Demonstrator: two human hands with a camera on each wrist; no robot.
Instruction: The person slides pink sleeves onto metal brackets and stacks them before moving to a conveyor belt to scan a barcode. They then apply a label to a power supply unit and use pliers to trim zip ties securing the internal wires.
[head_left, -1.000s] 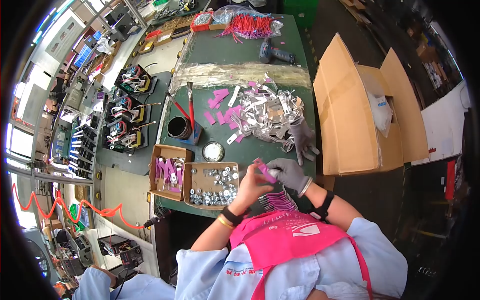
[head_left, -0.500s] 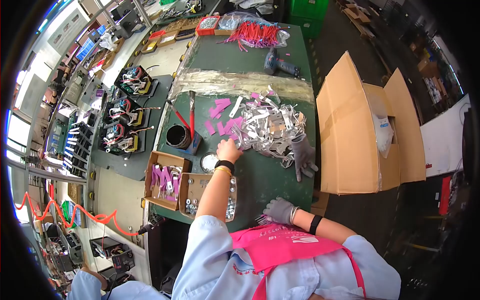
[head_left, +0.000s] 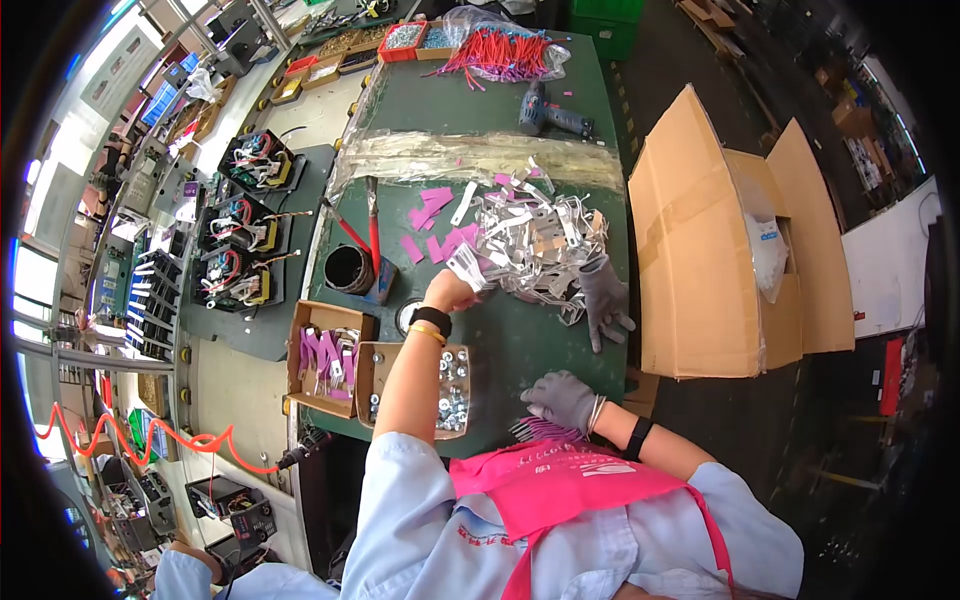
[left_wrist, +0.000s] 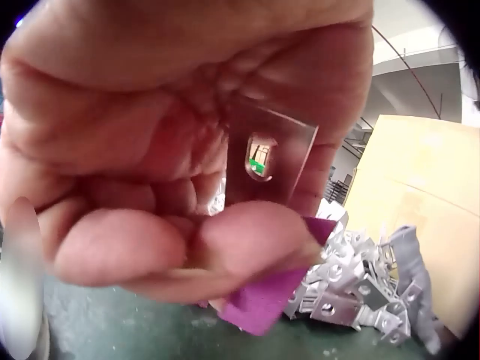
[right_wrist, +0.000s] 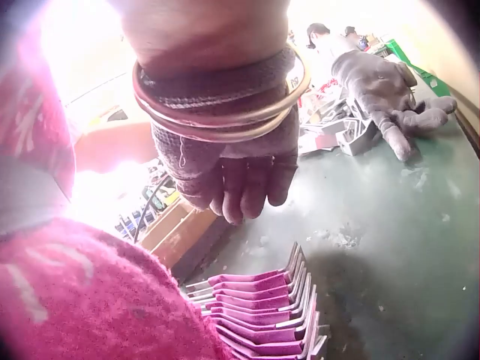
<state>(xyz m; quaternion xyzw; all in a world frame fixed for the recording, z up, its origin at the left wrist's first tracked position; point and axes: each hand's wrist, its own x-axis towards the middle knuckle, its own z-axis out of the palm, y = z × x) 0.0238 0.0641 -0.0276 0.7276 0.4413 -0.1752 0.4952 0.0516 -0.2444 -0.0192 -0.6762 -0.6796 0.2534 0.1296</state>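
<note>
My bare left hand (head_left: 449,291) is at the near left edge of a heap of metal brackets (head_left: 540,235). Its fingers curl round a metal bracket (left_wrist: 251,191) with an oval slot. Purple sleeve material (left_wrist: 259,306) shows right below the fingertips in the left wrist view. Near the table's front edge, my gloved right hand (head_left: 562,400) hangs with loosely bent fingers and nothing visible in them. Just below it stands a row of purple-sleeved brackets (right_wrist: 259,311), close against the pink apron (right_wrist: 112,300). Loose purple sleeves (head_left: 430,208) lie left of the heap.
A spare grey glove (head_left: 605,303) lies by the heap. Left are a carton of nuts (head_left: 455,350), a box of purple-sleeved parts (head_left: 330,350), a black pot (head_left: 349,268) and brushes (head_left: 373,220). A power drill (head_left: 552,112) lies farther back. A large cardboard box (head_left: 700,250) stands right.
Both hands were together at a purple-sleeved piece. My left hand then reached forward to the heap and now grips a bracket; my right hand let go and lowered to the row.
</note>
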